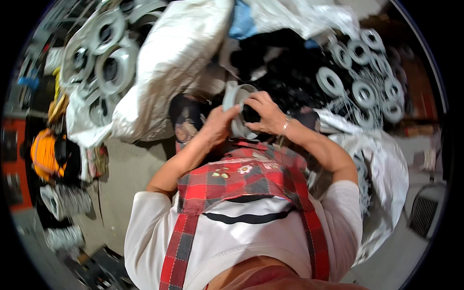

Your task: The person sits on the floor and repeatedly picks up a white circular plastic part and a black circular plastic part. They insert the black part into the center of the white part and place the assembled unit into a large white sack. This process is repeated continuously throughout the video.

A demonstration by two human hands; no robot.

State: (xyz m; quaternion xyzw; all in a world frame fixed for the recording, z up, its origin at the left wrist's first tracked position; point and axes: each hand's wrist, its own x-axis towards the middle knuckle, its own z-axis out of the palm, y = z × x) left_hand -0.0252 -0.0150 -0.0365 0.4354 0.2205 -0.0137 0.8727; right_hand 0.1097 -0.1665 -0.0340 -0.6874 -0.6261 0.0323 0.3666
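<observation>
A pale grey-white plastic ring (231, 98), with a wide flat rim and a hollow middle, is held up in front of my lap. My left hand (221, 122) is closed on its near left side, the thumb against the rim. At its right side my right hand (267, 114) curls its fingers and thumb about the edge of the opening. Something dark shows between those fingers; whether it is a separate part I cannot tell. Just beyond my hands lies a heap of black parts (285, 65), their shapes hard to make out.
A large white woven sack (176, 53) stands ahead to the left, beside several larger pale rings (115, 70). Many smaller pale rings (365, 94) pile up at the right. Nearer right is an open white sack (386, 179). Wound spools (67, 202) and an orange item (48, 153) stand left.
</observation>
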